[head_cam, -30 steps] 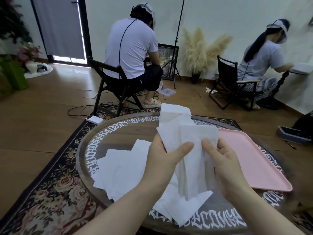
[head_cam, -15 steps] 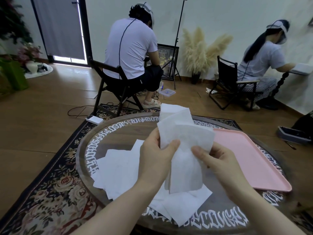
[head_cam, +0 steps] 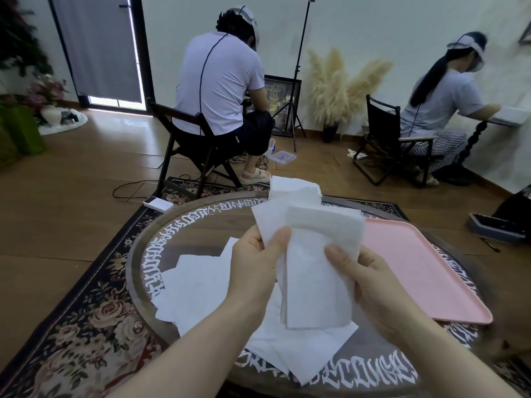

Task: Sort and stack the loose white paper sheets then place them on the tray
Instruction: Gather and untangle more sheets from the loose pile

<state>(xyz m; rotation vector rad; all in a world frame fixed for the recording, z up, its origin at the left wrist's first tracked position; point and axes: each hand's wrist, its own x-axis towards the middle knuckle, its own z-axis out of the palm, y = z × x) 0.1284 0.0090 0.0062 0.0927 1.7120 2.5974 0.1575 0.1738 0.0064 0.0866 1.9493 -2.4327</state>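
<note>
Both hands hold a small bunch of white paper sheets (head_cam: 313, 268) upright above a round table (head_cam: 201, 225), midway through the gathering step of the job. The left hand (head_cam: 255, 271) pinches the bunch along its left edge, thumb across the front; the right hand (head_cam: 370, 280) grips the right edge, thumb laid on the face of the front sheet. The sheets in the bunch are not yet square with one another: the upper corners fan out at different angles, and one sheet at the back juts up and to the left of the rest.

More loose sheets (head_cam: 195, 282) lie spread and overlapping on the table under and to the left of the hands, some reaching to the near rim. A neater pile (head_cam: 296, 189) sits at the far edge of the table, behind the raised bunch. The pink tray (head_cam: 416, 262) rests on the right side of the table with nothing seen on it, just beside the right hand.

By the look of it the sorting is at an early stage. The next move probably calls for squaring the held bunch, perhaps by tapping its lower edge on the table, then picking up the scattered sheets before anything goes to the tray. Thin, limp paper is likely to slip or crease if the grip loosens
</note>
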